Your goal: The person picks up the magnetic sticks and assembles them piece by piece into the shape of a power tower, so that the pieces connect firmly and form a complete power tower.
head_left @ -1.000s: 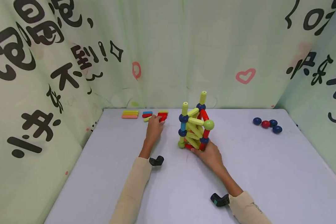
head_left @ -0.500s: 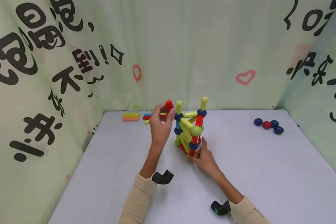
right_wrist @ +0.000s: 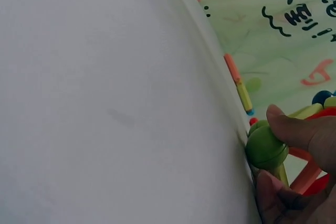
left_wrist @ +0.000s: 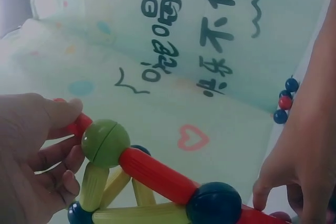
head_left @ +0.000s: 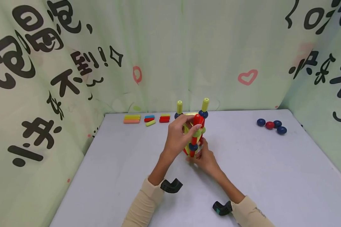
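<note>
A tower of toy building sticks and balls [head_left: 203,113] stands on the table, partly covered by my left hand [head_left: 177,135] in the head view. Between thumb and fingers that hand pinches a short red stick [head_left: 198,119]. In the left wrist view the stick's lower end meets a green ball [left_wrist: 106,142] at the tower's corner, and a longer red stick [left_wrist: 160,176] runs from there to a dark blue ball [left_wrist: 214,204]. Low on the tower, my right hand [head_left: 208,161] grips the base, its thumb and fingers around a green bottom ball [right_wrist: 266,148] in the right wrist view.
Yellow and orange sticks [head_left: 132,119] lie at the back left. Near them are a small mixed group [head_left: 149,119] and some red sticks [head_left: 164,119]. Dark blue balls and a red ball [head_left: 269,125] sit at the back right. A printed curtain [head_left: 216,56] hangs behind the table.
My left hand has taken a red stick from the back-left pile and carried it right to the tower's green corner ball. The tower has turned somewhat in my right hand's grip.
</note>
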Demonstrator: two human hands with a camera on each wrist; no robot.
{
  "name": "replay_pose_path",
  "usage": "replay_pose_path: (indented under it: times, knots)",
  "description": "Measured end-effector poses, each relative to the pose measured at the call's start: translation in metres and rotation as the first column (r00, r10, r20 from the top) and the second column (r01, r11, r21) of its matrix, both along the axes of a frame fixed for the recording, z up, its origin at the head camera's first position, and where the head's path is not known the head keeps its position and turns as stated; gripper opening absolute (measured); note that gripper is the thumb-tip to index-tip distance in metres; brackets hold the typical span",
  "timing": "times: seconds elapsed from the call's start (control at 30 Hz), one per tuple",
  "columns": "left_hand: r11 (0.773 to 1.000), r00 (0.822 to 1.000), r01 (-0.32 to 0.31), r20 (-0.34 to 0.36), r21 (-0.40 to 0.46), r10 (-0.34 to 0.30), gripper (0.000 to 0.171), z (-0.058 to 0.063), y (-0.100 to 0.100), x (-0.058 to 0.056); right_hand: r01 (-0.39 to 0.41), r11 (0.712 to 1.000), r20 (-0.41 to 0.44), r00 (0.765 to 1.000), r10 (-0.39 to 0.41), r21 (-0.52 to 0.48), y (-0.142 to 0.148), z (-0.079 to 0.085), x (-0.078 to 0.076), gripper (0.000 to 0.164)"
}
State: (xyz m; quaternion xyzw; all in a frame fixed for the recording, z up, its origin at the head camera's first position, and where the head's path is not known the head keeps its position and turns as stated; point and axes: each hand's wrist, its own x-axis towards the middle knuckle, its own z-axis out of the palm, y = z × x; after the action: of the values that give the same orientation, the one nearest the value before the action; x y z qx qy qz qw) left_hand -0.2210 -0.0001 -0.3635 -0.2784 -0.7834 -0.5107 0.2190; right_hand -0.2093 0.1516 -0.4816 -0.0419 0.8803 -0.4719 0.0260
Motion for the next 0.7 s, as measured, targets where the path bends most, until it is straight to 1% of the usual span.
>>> replay_pose_path:
  times: [0.23,0.3,0.37,0.43,0.47,0.53,0.57,0.6,0.63,0.67,0.7]
  knots:
    - [1.0,0.999,0.022,0.033,-0.006,-0.022,0.034,0.001,-0.004,0.001,-0.1,0.995,-0.008,0.995,0.1,-0.001,0.011,0.002,-0.009,0.109]
    - [1.0,1.0,0.021,0.021,-0.006,-0.021,0.034,0.001,-0.005,0.0,-0.104,0.994,0.007,0.995,0.104,0.026,0.014,0.003,-0.011,0.113]
    - [1.0,1.0,0.007,-0.011,0.018,-0.006,0.03,0.001,-0.008,-0.002,-0.098,0.993,0.01,0.995,0.098,0.064,0.017,0.003,-0.012,0.12]
    - [0.996,0.998,-0.037,-0.045,0.081,0.04,0.024,0.0,-0.014,-0.007,-0.092,0.99,-0.002,0.996,0.093,0.109,0.02,0.002,-0.015,0.128]
    - [0.989,0.996,-0.067,-0.047,0.128,0.073,0.022,-0.001,-0.018,-0.011,-0.092,0.988,-0.013,0.995,0.094,0.123,0.021,0.001,-0.017,0.13]
    - [0.967,0.987,-0.149,-0.026,0.206,0.158,0.022,-0.006,-0.029,-0.023,-0.106,0.983,-0.045,0.992,0.114,0.148,0.025,-0.001,-0.022,0.133]
    - [0.953,0.979,-0.2,0.004,0.226,0.204,0.024,-0.01,-0.036,-0.029,-0.121,0.981,-0.062,0.989,0.132,0.149,0.026,-0.002,-0.025,0.133]
    - [0.94,0.968,-0.252,0.047,0.23,0.247,0.025,-0.015,-0.044,-0.037,-0.144,0.98,-0.081,0.984,0.157,0.14,0.028,-0.003,-0.028,0.133]
    - [0.93,0.954,-0.298,0.095,0.214,0.284,0.025,-0.021,-0.052,-0.045,-0.173,0.977,-0.103,0.977,0.186,0.121,0.029,-0.004,-0.03,0.132]
    - [0.922,0.936,-0.345,0.138,0.175,0.324,0.024,-0.029,-0.06,-0.053,-0.209,0.973,-0.124,0.968,0.22,0.097,0.031,-0.005,-0.033,0.131]
    - [0.915,0.914,-0.387,0.181,0.119,0.363,0.022,-0.037,-0.069,-0.062,-0.248,0.966,-0.146,0.956,0.256,0.069,0.032,-0.006,-0.035,0.129]
